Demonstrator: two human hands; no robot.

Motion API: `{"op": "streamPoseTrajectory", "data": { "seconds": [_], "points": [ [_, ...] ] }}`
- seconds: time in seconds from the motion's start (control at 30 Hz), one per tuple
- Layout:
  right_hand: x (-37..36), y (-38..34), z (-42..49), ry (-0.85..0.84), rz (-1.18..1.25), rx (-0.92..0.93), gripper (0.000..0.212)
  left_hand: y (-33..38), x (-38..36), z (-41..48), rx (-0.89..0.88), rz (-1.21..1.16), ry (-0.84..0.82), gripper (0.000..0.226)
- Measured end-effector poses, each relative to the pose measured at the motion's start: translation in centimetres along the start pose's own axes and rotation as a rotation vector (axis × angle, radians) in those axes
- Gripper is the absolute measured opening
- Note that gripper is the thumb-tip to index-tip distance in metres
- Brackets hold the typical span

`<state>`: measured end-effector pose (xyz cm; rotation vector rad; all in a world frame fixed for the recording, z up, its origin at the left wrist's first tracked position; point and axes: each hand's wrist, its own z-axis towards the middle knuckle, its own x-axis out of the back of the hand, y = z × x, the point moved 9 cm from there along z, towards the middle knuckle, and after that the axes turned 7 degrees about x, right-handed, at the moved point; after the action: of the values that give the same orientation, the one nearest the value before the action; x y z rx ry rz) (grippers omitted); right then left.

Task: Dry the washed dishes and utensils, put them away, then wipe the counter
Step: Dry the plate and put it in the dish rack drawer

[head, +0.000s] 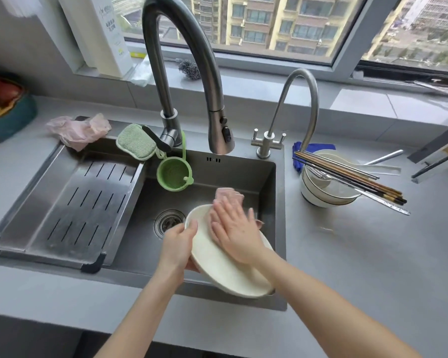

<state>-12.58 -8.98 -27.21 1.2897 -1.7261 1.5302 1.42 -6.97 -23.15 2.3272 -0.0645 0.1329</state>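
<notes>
Over the steel sink (243, 171) I hold a cream oval plate (217, 267), tilted. My left hand (177, 244) grips its left rim, thumb on top. My right hand (234, 228) lies flat, fingers straight, pressing a pink cloth (228, 196) onto the plate's upper face. On the counter to the right stand stacked white bowls (321, 195) with chopsticks (347, 174) and metal utensils lying across them. A white spoon (383, 168) lies behind them.
A tall faucet (181, 73) and a smaller tap (303, 104) rise behind the sink. A slotted drain tray (70, 205) covers the sink's left half. Green sponge (136, 142), green strainer cup (173, 174), pink gloves (78, 130), fruit bowl (8, 115), blue cloth (299, 151).
</notes>
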Motion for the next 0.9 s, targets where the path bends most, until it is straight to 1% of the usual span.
{"op": "streamPoseTrajectory", "data": {
  "seconds": [0.07, 0.1, 0.17, 0.2, 0.23, 0.27, 0.33, 0.37, 0.4, 0.43, 0.47, 0.5, 0.53, 0.57, 0.6, 0.63, 0.67, 0.7, 0.73, 0.77, 0.8, 0.83, 0.87, 0.9],
  "points": [
    [-0.1, 2.4, -0.7, 0.017, 0.023, -0.181, 0.061, 1.9, 0.9, 0.2, -0.113, 0.022, 0.093, 0.026],
    [-0.4, 3.3, -1.5, 0.026, 0.097, -0.265, 0.062, 2.7, 1.3, 0.2, -0.163, 0.024, 0.13, 0.027],
    [-1.7, 5.3, -2.8, 0.051, 0.357, -0.474, 0.07, 3.6, 1.8, 0.3, -0.227, 0.026, 0.177, 0.028],
    [-2.3, 6.0, -3.6, 0.095, 0.535, -0.604, 0.074, 3.6, 2.0, 0.4, -0.234, 0.026, 0.194, 0.029],
    [-2.6, 6.5, -4.3, 0.163, 0.695, -0.707, 0.074, 3.6, 2.1, 0.5, -0.229, 0.023, 0.205, 0.029],
    [-2.6, 6.9, -4.9, 0.22, 0.802, -0.768, 0.066, 3.6, 2.2, 0.6, -0.223, 0.019, 0.21, 0.03],
    [-2.2, 7.2, -5.9, 0.257, 0.89, -0.815, 0.044, 3.6, 2.2, 0.7, -0.208, 0.028, 0.199, 0.03],
    [-1.9, 7.4, -6.1, 0.263, 0.885, -0.805, 0.036, 3.5, 2.0, 0.7, -0.2, 0.034, 0.182, 0.03],
    [-0.8, 7.5, -6.2, 0.274, 0.81, -0.767, 0.032, 3.3, 1.8, 0.6, -0.196, 0.031, 0.164, 0.029],
    [0.9, 7.7, -6.4, 0.31, 0.665, -0.706, 0.03, 3.2, 1.8, 0.5, -0.196, 0.025, 0.151, 0.027],
    [3.1, 7.8, -6.7, 0.377, 0.488, -0.649, 0.027, 3.2, 1.9, 0.5, -0.202, 0.022, 0.145, 0.026],
    [5.8, 7.5, -7.3, 0.489, 0.346, -0.582, 0.025, 3.3, 2.2, 0.4, -0.212, 0.024, 0.144, 0.025],
    [8.2, 6.8, -8.0, 0.598, 0.316, -0.516, 0.022, 3.3, 2.4, 0.4, -0.221, 0.029, 0.142, 0.025],
    [10.1, 6.3, -8.6, 0.672, 0.439, -0.454, 0.02, 3.4, 2.6, 0.6, -0.228, 0.037, 0.132, 0.024],
    [11.1, 5.7, -8.3, 0.665, 0.675, -0.37, 0.02, 3.5, 2.7, 0.7, -0.238, 0.05, 0.113, 0.024],
    [10.8, 4.2, -7.1, 0.493, 0.923, -0.285, 0.022, 3.6, 2.5, 0.9, -0.25, 0.069, 0.088, 0.023],
    [10.0, 2.1, -6.1, 0.26, 1.035, -0.223, 0.028, 3.7, 2.2, 1.0, -0.26, 0.086, 0.063, 0.024],
    [8.8, 1.0, -5.4, 0.101, 1.008, -0.202, 0.032, 3.7, 1.9, 1.1, -0.261, 0.094, 0.041, 0.025],
    [7.7, 1.0, -5.1, 0.032, 0.916, -0.215, 0.035, 3.6, 1.6, 1.2, -0.254, 0.087, 0.016, 0.026],
    [7.6, 1.8, -4.8, 0.09, 0.726, -0.234, 0.038, 3.4, 1.3, 1.1, -0.244, 0.064, -0.011, 0.026],
    [8.6, 2.5, -5.1, 0.221, 0.513, -0.256, 0.042, 3.3, 0.9, 1.1, -0.24, 0.038, -0.039, 0.025],
    [9.6, 2.5, -5.9, 0.368, 0.366, -0.245, 0.045, 3.3, 0.7, 1.0, -0.243, 0.023, -0.061, 0.025],
    [10.1, 1.5, -6.9, 0.456, 0.323, -0.212, 0.048, 3.5, 0.6, 0.9, -0.254, 0.016, -0.077, 0.025],
    [9.6, 0.6, -7.7, 0.472, 0.313, -0.173, 0.054, 3.8, 0.4, 0.6, -0.272, 0.011, -0.09, 0.024]
  ]
}}
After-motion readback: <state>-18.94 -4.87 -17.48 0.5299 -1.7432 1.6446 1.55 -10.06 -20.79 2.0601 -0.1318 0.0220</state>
